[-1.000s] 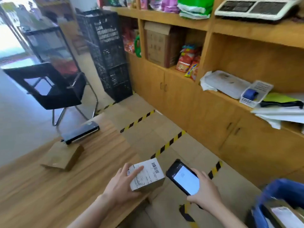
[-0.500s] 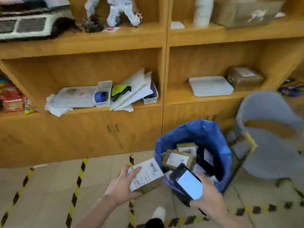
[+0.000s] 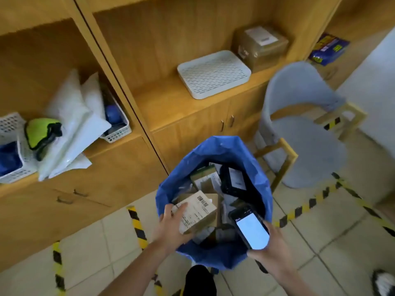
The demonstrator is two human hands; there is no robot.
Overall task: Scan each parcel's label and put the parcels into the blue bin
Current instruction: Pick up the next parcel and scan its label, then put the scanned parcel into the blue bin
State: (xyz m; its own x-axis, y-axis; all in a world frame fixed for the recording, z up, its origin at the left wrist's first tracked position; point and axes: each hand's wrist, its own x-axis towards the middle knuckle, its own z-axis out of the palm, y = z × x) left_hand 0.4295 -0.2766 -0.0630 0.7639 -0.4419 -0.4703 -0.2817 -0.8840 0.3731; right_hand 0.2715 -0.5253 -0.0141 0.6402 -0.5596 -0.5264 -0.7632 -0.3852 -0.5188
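Parcel [image 3: 197,211] sits over blue bin [image 3: 213,256] mouth, label up, your left hand [image 3: 171,226] curled round its near end. Right hand [image 3: 270,244] wraps scanner [image 3: 250,226], screen lit. Lower pkg close to pile w/ others, then let go; keep scanner clear of rim.

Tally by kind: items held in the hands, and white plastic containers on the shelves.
Labelled cardboard parcel, in left hand: 1
Black phone with lit screen, in right hand: 1
White mesh plastic baskets: 2
White slotted plastic tray: 1
Total: 5
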